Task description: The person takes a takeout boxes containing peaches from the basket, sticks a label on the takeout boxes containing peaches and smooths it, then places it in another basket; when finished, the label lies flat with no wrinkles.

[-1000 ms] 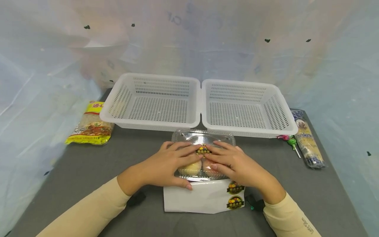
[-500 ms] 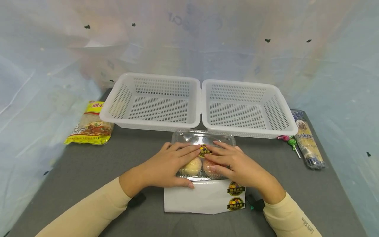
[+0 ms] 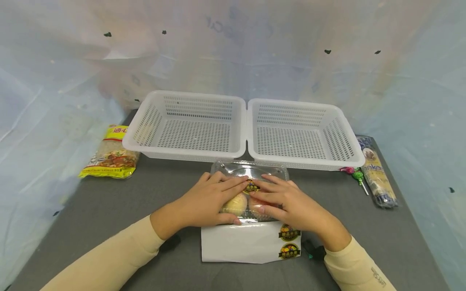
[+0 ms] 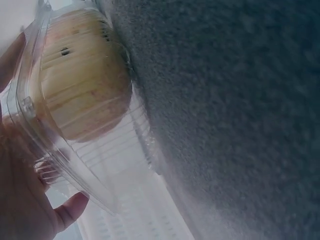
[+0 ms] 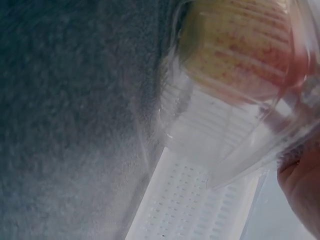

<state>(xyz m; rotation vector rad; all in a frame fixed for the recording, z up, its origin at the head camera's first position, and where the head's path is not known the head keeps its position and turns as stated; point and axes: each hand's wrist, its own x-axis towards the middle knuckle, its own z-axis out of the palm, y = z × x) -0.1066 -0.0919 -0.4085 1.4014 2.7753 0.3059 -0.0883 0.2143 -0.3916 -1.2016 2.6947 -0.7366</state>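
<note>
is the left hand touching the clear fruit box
Touching. In the head view the left hand lies flat on the lid of the clear fruit box, its fingers straight across it; the left wrist view shows the palm against the plastic.

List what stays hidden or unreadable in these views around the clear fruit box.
- Clear fruit box, head view: left hand and right hand cover most of the lid, so the fruit count is unsure.
- Round label: print too small to read.
- Left wrist view: hand cut off by the frame edge.
- Right wrist view: hand cut off at the corner; basket blurred.
</note>
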